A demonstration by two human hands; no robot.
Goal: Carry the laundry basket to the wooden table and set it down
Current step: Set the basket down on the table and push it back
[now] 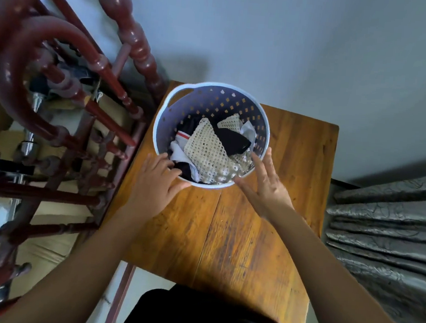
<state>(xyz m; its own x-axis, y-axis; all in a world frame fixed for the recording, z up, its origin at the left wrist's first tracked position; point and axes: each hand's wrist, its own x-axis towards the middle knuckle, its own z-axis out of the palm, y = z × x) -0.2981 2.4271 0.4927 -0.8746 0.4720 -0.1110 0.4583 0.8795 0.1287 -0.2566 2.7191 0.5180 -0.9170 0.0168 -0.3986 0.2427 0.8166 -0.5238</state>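
Observation:
The laundry basket (pixel 238 104), a round pale blue plastic tub with holes in its wall, stands on the far half of the wooden table (pixel 238 242). It holds cream mesh cloth, dark garments and white pieces. My left hand (pixel 156 182) lies over the basket's near-left rim. Its fingers reach loosely inside and its thumb lies along the outside. My right hand (pixel 265 187) is beside the near-right rim with fingers spread, and only its fingertips are close to the rim.
A dark red turned-wood chair frame (pixel 56 99) crowds the table's left side, with cardboard boxes and metal parts under it. A grey curtain (pixel 386 243) hangs at the right. A pale wall lies beyond the table's far edge.

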